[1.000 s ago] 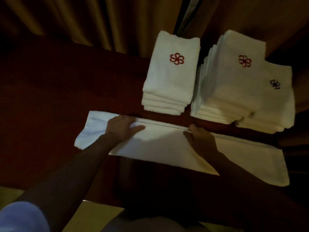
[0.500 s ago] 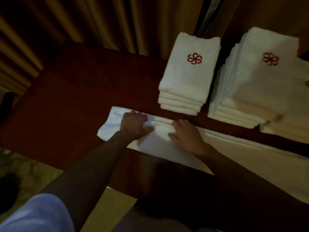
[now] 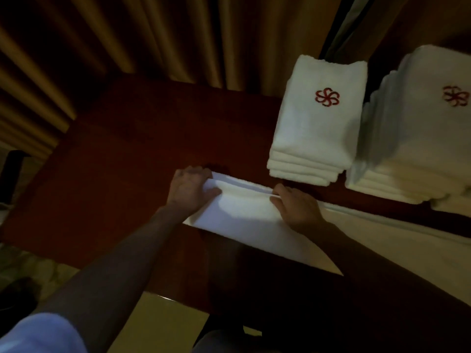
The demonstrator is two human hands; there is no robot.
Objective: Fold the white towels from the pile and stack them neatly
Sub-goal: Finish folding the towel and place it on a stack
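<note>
Head cam, pretty dim: a long white towel [image 3: 244,217] lies flat across the dark red table [image 3: 122,174], running off to the right. The left hand [image 3: 190,191] pinches its left end, thumb on top and fingers curled round the edge. The right hand [image 3: 297,206] presses flat on it mid-length. Just behind sit two folded stacks with red logos, one [image 3: 316,128] near, another [image 3: 418,138] further right.

We are seeing a dark red table [image 3: 122,159], tan curtains [image 3: 158,36] hanging behind it, and a patterned floor [image 3: 23,266] lying below.
</note>
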